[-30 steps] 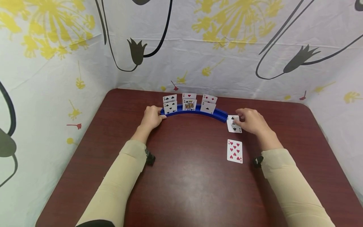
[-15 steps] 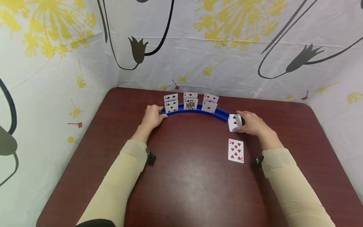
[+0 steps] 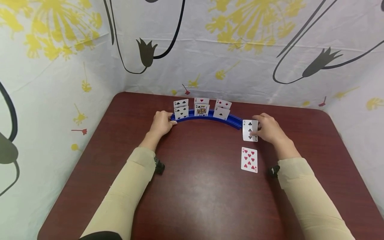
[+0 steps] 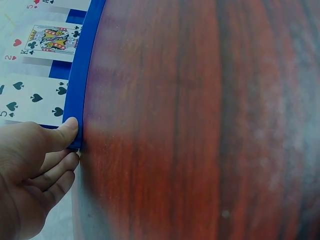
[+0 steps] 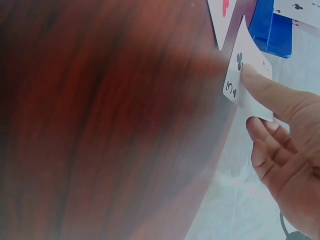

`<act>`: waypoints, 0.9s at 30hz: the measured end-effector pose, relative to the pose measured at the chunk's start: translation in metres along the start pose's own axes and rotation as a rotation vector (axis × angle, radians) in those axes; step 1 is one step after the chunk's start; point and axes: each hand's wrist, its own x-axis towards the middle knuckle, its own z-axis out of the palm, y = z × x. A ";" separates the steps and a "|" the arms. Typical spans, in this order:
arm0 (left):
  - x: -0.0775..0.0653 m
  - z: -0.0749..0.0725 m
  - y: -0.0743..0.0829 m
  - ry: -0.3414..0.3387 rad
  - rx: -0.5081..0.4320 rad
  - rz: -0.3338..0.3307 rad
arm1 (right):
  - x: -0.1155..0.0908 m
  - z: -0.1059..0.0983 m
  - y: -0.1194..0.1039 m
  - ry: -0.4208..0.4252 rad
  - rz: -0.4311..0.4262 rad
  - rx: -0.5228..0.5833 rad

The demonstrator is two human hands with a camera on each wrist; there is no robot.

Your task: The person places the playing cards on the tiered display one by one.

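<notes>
A blue curved card holder (image 3: 234, 122) stands near the far side of the table, with playing cards upright in it. My left hand (image 3: 160, 124) pinches its left end, thumb (image 4: 67, 132) on the front rim and the other fingers curled below. At its right end my right hand (image 3: 269, 128) pinches a three of clubs (image 3: 248, 126), thumb across its face and fingers behind. The card bends a little and faces me. In the holder, a king of clubs (image 4: 52, 42) stands in the middle, with a spades card (image 4: 35, 97) beside my left hand.
A hearts card (image 3: 249, 160) lies face up on the brown table (image 3: 198, 186), nearer me than the three of clubs. A black-pip card (image 3: 221, 113) stands at the right of the holder's cards, a diamonds card (image 3: 224, 103) behind it. A patterned cloth (image 3: 186, 66) hangs beyond the table.
My right thumb has shifted on the three of clubs, to its lower edge and then back up its face, and the card now stands more squarely toward me. My left hand keeps its hold.
</notes>
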 end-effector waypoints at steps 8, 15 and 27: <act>0.001 -0.001 0.000 -0.015 0.011 0.000 | -0.003 -0.002 0.006 0.170 -0.110 0.000; 0.001 -0.001 -0.001 -0.013 0.015 0.011 | -0.004 -0.010 0.008 0.257 -0.124 0.005; 0.001 0.000 -0.001 -0.005 0.007 0.011 | -0.006 -0.023 0.001 0.419 -0.168 0.017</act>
